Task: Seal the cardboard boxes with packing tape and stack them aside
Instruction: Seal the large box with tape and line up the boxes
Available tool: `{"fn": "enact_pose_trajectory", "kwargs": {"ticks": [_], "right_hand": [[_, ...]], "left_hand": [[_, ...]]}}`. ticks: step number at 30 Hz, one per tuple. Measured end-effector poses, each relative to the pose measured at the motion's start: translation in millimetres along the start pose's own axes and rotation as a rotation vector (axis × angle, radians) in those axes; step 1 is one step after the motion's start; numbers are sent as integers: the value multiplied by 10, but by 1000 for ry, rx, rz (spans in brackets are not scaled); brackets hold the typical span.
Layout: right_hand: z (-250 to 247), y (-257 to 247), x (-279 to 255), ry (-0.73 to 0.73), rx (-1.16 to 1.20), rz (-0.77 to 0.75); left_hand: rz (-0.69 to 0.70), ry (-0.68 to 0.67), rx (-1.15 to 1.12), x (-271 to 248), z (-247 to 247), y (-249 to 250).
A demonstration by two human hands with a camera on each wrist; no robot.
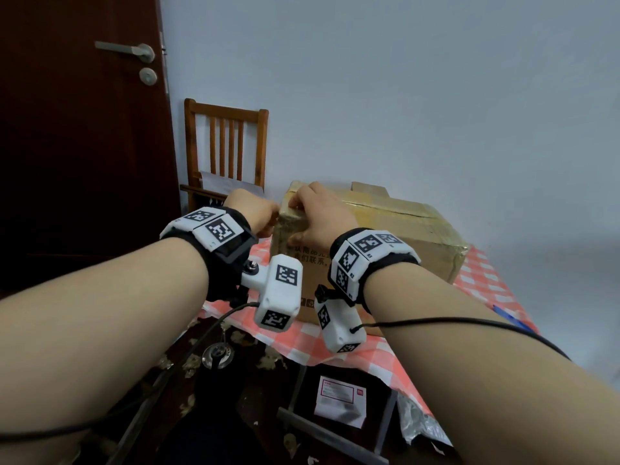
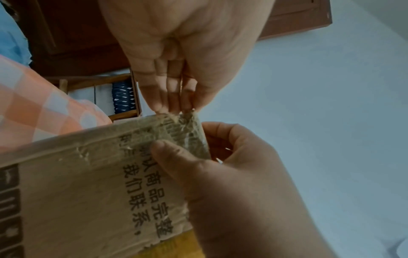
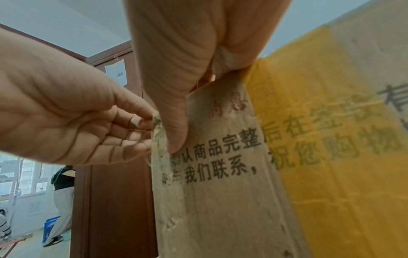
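The left hand (image 1: 255, 209) has its fingertips (image 2: 174, 104) drawn together on the frayed, tape-covered top corner of the cardboard box (image 1: 385, 236), pinching the loose tape (image 2: 189, 129) at that corner; the right hand (image 1: 318, 216) curls over the same corner, its thumb (image 3: 174, 132) pressed flat on the printed side face and its other fingers hooked over the top edge; the two hands all but touch at the corner. The box stands on a table covered with a red-and-white checked cloth (image 1: 335, 344), near the table's far left corner and close to the pale wall (image 1: 402, 95); a broad yellow band (image 3: 331, 139) runs across its side, beside black printed characters. Behind the left edge of the table stands a wooden chair (image 1: 226, 149), with a dark brown door (image 1: 84, 129) beyond it.
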State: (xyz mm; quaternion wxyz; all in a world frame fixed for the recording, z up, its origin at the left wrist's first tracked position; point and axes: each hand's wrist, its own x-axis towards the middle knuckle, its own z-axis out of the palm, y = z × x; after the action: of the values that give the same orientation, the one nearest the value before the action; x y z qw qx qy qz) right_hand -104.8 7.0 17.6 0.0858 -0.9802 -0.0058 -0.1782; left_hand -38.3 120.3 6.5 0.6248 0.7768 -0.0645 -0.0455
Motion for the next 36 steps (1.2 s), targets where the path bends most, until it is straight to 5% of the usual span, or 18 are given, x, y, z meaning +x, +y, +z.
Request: {"fn": "enact_pose_trajectory", "kwargs": {"ticks": [16, 25, 36], "right_hand": [[10, -12, -36, 4, -23, -3], [-12, -12, -49, -8, -13, -9], [10, -36, -50, -9, -45, -21]], "left_hand": [[105, 57, 54, 35, -20, -65], [-3, -84, -95, -5, -44, 7], [50, -105, 26, 31, -12, 15]]}}
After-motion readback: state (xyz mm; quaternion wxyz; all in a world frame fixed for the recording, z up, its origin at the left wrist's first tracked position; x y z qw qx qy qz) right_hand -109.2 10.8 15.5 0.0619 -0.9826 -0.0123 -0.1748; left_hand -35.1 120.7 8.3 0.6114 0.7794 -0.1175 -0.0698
